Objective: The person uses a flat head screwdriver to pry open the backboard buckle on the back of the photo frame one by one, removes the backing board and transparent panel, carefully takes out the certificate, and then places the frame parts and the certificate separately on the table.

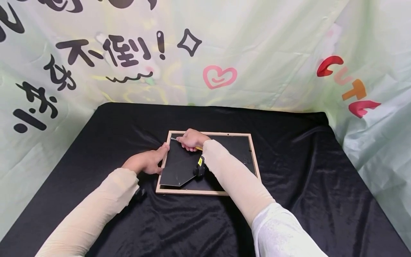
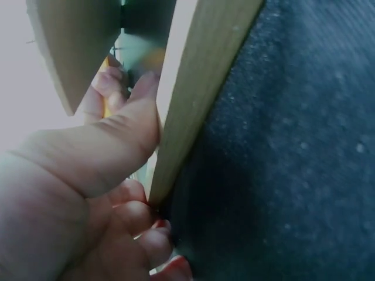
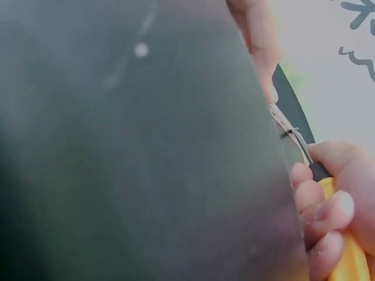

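Note:
A light wooden picture frame (image 1: pixel 192 192) lies back side up, its dark backing board (image 1: pixel 237 148) inside. A dark stand flap (image 1: pixel 176 167) with an angled lower corner rises from the backing at the left. My left hand (image 1: pixel 148 161) grips the frame's left side, thumb over the rail and fingers at its outer face in the left wrist view. My right hand (image 1: pixel 191 139) holds a screwdriver (image 3: pixel 345 257) by its yellow handle. Its metal shaft points at the frame's upper left corner, close to a small dark tab (image 3: pixel 287 134) on the inner rim.
Black cloth (image 1: pixel 289 153) with soft folds covers the table. Printed curtains (image 1: pixel 266 53) with lettering and a pink heart hang behind and at both sides. A black wrist camera (image 1: pixel 199 167) on my right wrist hangs over the stand flap's right edge.

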A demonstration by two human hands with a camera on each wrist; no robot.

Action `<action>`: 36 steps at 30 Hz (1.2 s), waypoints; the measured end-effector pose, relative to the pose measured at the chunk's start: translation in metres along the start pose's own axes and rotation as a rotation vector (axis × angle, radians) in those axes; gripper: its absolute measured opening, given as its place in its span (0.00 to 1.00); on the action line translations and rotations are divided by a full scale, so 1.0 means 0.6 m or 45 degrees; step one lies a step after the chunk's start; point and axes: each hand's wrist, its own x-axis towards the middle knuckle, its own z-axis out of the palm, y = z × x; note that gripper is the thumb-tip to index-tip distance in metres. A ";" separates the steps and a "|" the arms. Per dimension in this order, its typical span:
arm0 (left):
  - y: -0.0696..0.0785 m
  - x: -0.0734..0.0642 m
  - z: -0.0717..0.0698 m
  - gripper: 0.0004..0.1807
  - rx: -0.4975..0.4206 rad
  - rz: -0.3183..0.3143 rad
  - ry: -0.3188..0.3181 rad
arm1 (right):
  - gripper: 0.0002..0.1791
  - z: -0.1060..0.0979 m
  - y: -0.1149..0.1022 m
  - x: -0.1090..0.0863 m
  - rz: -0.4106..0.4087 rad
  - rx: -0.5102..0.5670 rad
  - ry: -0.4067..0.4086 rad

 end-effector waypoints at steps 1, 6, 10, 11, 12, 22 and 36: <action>0.000 0.001 0.001 0.50 0.000 0.001 -0.005 | 0.26 0.001 0.001 0.000 0.000 0.000 -0.002; 0.000 0.001 0.002 0.50 0.016 -0.027 -0.009 | 0.26 0.006 0.001 0.001 -0.012 -0.007 0.018; 0.000 0.000 0.002 0.50 0.023 -0.034 -0.008 | 0.26 0.009 0.001 0.003 -0.006 -0.006 0.024; 0.000 0.000 0.003 0.50 0.018 -0.032 -0.010 | 0.26 0.010 0.002 0.003 -0.001 -0.003 0.022; 0.001 0.000 0.003 0.50 0.016 -0.028 -0.013 | 0.26 0.010 0.002 0.004 0.001 0.000 0.021; 0.005 0.002 0.001 0.51 0.033 -0.045 -0.008 | 0.26 0.007 0.003 0.003 0.001 -0.014 0.029; 0.001 0.003 0.003 0.51 0.017 -0.019 0.006 | 0.26 0.007 -0.002 -0.001 0.009 0.015 0.016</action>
